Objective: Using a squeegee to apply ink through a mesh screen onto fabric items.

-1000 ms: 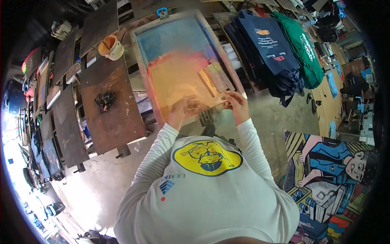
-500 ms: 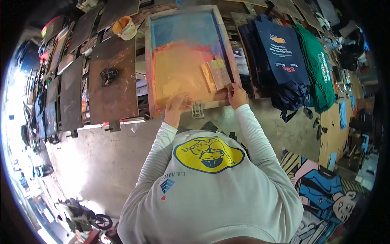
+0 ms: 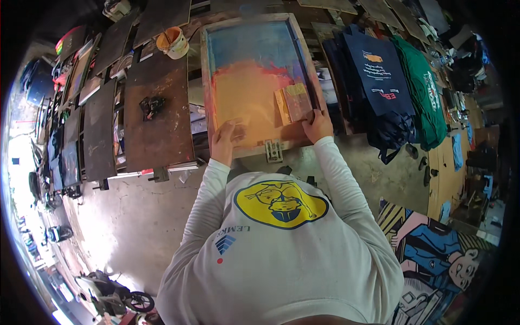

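In front of me lies a wooden-rimmed screen printing frame (image 3: 207, 81), its mesh stained blue at the far end and orange-yellow nearer me. My left hand (image 3: 223, 142) is over the near left part of the frame, fingers stretched forward and a little blurred. My right hand (image 3: 318, 127) grips the near right corner of the frame, fingertips partly hidden. Just beyond it, a wooden squeegee (image 3: 297, 103) with a yellowish patch rests on the mesh. Between my hands, a metal clamp (image 3: 274, 151) sits at the near rim.
Dark boards (image 3: 157, 114) line the table to the left, with a crumpled black thing (image 3: 151, 107) on one. A stained white bucket (image 3: 172, 43) stands farther back. Navy bags (image 3: 374, 70) and green bags (image 3: 422, 97) are stacked at right. A painted panel (image 3: 433, 254) lies lower right.
My left hand has moved left along the near side of the frame, away from the clamp. My right hand stays at the right corner. The view has shifted slightly.
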`<state>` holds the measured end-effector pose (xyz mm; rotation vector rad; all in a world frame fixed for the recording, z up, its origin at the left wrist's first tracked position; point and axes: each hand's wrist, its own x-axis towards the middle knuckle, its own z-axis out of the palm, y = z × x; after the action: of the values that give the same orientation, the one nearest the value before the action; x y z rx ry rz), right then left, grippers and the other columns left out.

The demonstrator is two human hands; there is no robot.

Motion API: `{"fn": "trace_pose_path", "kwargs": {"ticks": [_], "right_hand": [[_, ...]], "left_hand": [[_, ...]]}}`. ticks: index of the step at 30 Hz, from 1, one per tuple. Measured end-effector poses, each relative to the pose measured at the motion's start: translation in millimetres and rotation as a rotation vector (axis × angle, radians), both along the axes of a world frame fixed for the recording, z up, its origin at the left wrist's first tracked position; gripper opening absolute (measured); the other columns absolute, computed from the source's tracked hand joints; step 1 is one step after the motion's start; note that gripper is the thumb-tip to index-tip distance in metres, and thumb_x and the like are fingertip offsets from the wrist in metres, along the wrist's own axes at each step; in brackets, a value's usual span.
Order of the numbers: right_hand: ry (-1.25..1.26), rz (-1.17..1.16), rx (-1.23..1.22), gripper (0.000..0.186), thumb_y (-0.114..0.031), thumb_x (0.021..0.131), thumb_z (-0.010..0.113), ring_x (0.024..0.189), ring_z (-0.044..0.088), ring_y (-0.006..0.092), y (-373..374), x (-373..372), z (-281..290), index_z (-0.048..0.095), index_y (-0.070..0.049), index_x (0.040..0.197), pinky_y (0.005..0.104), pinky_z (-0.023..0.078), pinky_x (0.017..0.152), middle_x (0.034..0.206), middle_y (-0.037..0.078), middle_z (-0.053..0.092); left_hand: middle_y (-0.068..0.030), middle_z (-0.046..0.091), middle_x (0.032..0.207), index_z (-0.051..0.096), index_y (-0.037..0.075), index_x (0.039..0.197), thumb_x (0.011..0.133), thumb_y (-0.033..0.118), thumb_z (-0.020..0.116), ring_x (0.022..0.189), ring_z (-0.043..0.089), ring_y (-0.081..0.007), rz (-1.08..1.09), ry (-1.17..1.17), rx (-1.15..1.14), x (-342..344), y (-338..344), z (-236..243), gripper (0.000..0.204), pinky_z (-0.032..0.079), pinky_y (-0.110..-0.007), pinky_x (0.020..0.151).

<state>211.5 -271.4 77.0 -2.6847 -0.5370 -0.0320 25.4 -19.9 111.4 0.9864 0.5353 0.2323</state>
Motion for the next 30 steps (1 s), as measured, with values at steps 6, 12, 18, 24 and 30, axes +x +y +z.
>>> {"fn": "trace_pose_path", "kwargs": {"ticks": [6, 12, 18, 24, 30], "right_hand": [[0.852, -0.196, 0.357, 0.017, -0.009, 0.072, 0.062, 0.061, 0.062, 0.0260, 28.7, 24.2, 26.5, 0.061, 0.003, 0.085, 0.0369, 0.049, 0.055, 0.069, 0.015, 0.060], [1.233, -0.310, 1.200, 0.003, -0.004, 0.070, 0.052, 0.044, 0.042, 0.0181, 11.4, 23.5, -5.7, 0.051, -0.002, 0.069, 0.0295, 0.031, 0.042, 0.058, 0.008, 0.047], [1.252, -0.106, 1.742, 0.008, -0.004, 0.069, 0.051, 0.046, 0.037, 0.0103, 10.5, -7.9, 24.5, 0.050, -0.002, 0.076, 0.0244, 0.028, 0.041, 0.055, 0.000, 0.033], [0.658, -0.505, 1.155, 0.038, -0.003, 0.072, 0.057, 0.052, 0.044, 0.0111, 51.9, -42.2, 16.7, 0.058, -0.008, 0.110, 0.0251, 0.032, 0.044, 0.068, 0.003, 0.051], [0.373, -0.321, 0.726, 0.035, -0.003, 0.073, 0.061, 0.062, 0.053, 0.0113, 62.7, -42.2, -11.6, 0.057, -0.001, 0.108, 0.0263, 0.041, 0.053, 0.073, 0.002, 0.055]], "left_hand": [[-0.0096, 0.069, 0.099, 0.062, 0.001, 0.118, 0.100, 0.032, 0.056, 0.089, 0.066, -0.0179, -0.100, -0.087, 0.034, 14.4, 43.2, -2.5, 0.037, 0.053, -0.032, 0.081], [-0.0094, 0.068, 0.101, 0.060, 0.000, 0.122, 0.101, 0.033, 0.053, 0.091, 0.063, -0.0166, -0.140, -0.059, 0.029, 19.4, 91.6, -21.3, 0.040, 0.051, -0.032, 0.084], [-0.0084, 0.068, 0.101, 0.060, 0.001, 0.122, 0.101, 0.033, 0.054, 0.090, 0.063, -0.0150, -0.250, -0.066, 0.036, 20.2, 131.3, -27.8, 0.039, 0.050, -0.031, 0.083], [-0.0066, 0.067, 0.104, 0.059, 0.004, 0.126, 0.101, 0.031, 0.053, 0.093, 0.062, -0.0145, -0.481, -0.098, 0.086, 50.4, 143.8, -38.2, 0.037, 0.050, -0.030, 0.084], [-0.0053, 0.063, 0.117, 0.056, 0.005, 0.129, 0.100, 0.034, 0.055, 0.106, 0.060, -0.0151, -0.791, -0.408, 0.169, 156.9, 123.1, -50.6, 0.041, 0.048, -0.032, 0.092]]}}
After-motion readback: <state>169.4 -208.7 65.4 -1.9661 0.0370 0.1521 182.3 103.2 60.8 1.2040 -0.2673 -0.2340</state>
